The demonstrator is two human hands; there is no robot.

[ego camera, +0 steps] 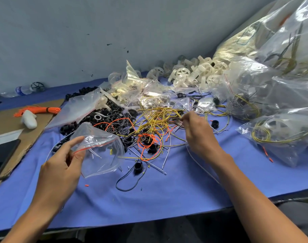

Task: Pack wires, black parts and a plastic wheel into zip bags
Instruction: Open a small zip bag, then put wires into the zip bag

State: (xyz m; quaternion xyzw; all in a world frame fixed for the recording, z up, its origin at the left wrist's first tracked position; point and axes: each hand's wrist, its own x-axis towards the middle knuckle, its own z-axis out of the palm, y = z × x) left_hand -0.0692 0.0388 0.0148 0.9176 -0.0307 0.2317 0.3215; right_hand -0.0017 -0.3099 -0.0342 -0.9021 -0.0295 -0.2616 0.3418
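My left hand (62, 165) pinches the red-striped mouth of a clear zip bag (99, 148) and holds it up above the blue cloth; a few short wire pieces lie inside. My right hand (198, 132) reaches into the tangle of yellow wires (156, 118) and pinches something small there, apparently a wire end. Orange wires (148, 142) and small black parts (138, 166) lie scattered between my hands. A heap of black parts (104, 118) sits behind the bag. White plastic wheels (190, 72) are piled at the back by the wall.
Filled zip bags (275, 134) crowd the right side, under a large clear sack (281, 41). A cardboard sheet (6, 123) at left carries a bundle of orange wires (37, 109) and a black phone (2, 155). The table's front edge (149, 223) runs close to me.
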